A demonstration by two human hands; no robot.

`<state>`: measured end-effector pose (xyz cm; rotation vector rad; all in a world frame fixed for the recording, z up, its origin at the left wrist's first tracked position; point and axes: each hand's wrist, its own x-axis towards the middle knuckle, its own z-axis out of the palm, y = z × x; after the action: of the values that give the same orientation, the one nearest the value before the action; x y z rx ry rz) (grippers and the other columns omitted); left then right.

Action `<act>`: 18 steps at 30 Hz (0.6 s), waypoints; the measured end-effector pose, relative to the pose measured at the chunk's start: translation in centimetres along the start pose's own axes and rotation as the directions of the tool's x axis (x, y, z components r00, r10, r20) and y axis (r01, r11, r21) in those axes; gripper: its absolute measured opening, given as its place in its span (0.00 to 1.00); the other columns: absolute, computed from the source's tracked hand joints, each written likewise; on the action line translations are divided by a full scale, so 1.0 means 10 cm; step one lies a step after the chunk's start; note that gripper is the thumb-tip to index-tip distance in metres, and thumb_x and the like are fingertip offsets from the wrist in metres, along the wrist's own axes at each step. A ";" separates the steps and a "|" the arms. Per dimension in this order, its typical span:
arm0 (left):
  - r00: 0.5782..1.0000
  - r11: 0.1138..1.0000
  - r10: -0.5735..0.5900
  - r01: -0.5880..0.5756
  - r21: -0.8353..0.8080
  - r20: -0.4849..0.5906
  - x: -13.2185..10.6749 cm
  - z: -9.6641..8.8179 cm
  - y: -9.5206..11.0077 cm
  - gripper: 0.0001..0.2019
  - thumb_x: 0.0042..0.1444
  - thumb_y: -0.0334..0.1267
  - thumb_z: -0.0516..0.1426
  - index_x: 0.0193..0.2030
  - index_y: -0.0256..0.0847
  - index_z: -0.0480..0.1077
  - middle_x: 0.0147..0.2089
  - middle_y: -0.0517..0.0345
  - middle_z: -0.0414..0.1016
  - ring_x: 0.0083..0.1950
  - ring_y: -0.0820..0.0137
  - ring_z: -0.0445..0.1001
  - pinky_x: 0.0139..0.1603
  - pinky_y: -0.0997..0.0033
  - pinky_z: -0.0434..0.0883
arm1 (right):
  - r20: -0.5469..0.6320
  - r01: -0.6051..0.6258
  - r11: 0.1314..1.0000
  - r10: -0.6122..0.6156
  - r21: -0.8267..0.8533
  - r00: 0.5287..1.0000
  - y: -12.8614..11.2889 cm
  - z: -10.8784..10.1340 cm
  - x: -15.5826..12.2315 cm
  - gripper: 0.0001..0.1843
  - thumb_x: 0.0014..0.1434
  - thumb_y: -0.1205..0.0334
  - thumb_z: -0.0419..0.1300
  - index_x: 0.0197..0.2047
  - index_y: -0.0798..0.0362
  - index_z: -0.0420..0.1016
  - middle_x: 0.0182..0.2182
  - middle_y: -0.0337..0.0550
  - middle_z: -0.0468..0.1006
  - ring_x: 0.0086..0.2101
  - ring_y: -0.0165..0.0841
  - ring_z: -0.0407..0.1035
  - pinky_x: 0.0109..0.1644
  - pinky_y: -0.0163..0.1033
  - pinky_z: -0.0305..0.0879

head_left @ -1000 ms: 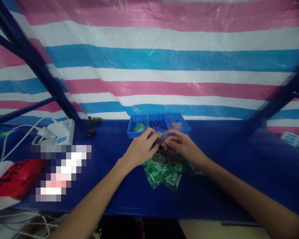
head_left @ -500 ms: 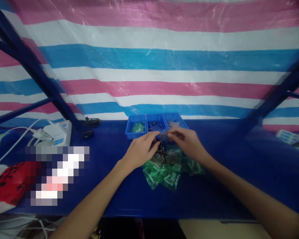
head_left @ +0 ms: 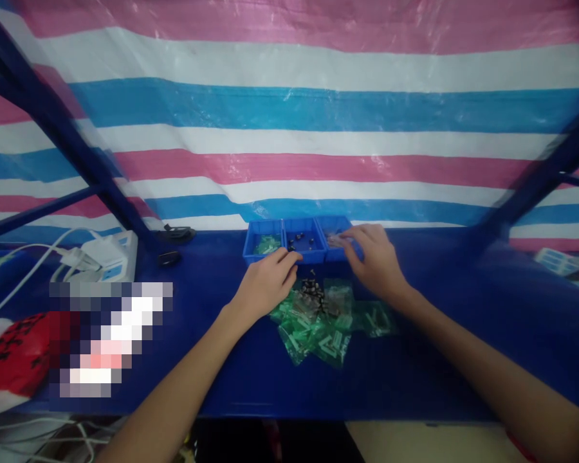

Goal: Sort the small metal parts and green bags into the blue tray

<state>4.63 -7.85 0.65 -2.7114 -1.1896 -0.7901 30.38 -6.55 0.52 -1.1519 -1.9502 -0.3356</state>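
Three blue bins stand in a row at the back of the table. The left bin (head_left: 251, 247) holds green-tinted small bags, the middle bin (head_left: 299, 256) a few small dark screw-like pieces, the right bin (head_left: 329, 226) clear plastic bags (head_left: 335, 240). My right hand (head_left: 374, 257) reaches over the right bin, thumb and fingers apart, fingertips at the clear bags. Near the front of the left and middle bins hovers my left hand (head_left: 267, 283), its fingers loosely bent and nothing visible in them. Between my hands lie a pile of small dark metal pieces (head_left: 312, 290) and several green bags (head_left: 313, 337).
A power strip (head_left: 125, 257) with white cables lies at the left, beside a small black object (head_left: 168, 258). Red cloth (head_left: 14, 354) is at the left edge. Blue frame posts (head_left: 72, 138) slant up on both sides before a striped sheet (head_left: 289, 109).
The small clear bag between my hands is gone from there. My right hand has moved up and right to the right bin; my left hand has drawn slightly left.
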 end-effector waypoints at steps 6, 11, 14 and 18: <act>0.996 1.000 -0.019 0.017 0.020 0.088 0.00 -0.01 -0.07 0.11 0.69 0.33 0.50 0.53 0.42 0.69 0.47 0.54 0.75 0.46 0.64 0.77 0.41 0.67 0.75 | 0.361 0.192 0.954 -0.267 0.232 0.894 -0.28 0.12 -0.11 0.15 0.68 0.71 0.50 0.49 0.55 0.77 0.43 0.51 0.81 0.45 0.42 0.72 0.51 0.48 0.70; 0.990 1.000 -0.009 0.007 0.016 0.142 0.00 0.02 -0.05 0.10 0.69 0.34 0.50 0.52 0.42 0.70 0.47 0.55 0.75 0.48 0.63 0.77 0.42 0.65 0.75 | 0.444 0.204 0.940 -0.310 0.272 0.841 -0.22 0.23 -0.16 0.20 0.63 0.79 0.50 0.50 0.57 0.78 0.51 0.53 0.80 0.49 0.43 0.71 0.55 0.51 0.69; 0.988 1.000 -0.017 0.014 0.019 0.154 0.00 0.04 -0.05 0.10 0.69 0.35 0.50 0.52 0.42 0.70 0.48 0.55 0.75 0.48 0.63 0.77 0.41 0.65 0.75 | 0.458 0.183 0.948 -0.288 0.259 0.841 -0.18 0.25 -0.18 0.21 0.62 0.79 0.50 0.51 0.58 0.78 0.50 0.54 0.80 0.49 0.43 0.70 0.55 0.51 0.70; 0.988 1.000 -0.014 0.013 0.007 0.152 -0.01 0.05 -0.06 0.10 0.69 0.35 0.50 0.52 0.42 0.70 0.48 0.55 0.75 0.48 0.63 0.77 0.42 0.65 0.75 | 0.481 0.168 0.964 -0.250 0.208 0.840 -0.17 0.24 -0.19 0.21 0.63 0.79 0.50 0.52 0.58 0.78 0.48 0.55 0.78 0.48 0.43 0.69 0.53 0.50 0.70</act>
<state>4.41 -7.35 0.07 -2.8053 -1.2383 -0.5882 28.16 -7.24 -2.10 -0.9855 -2.5237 0.0223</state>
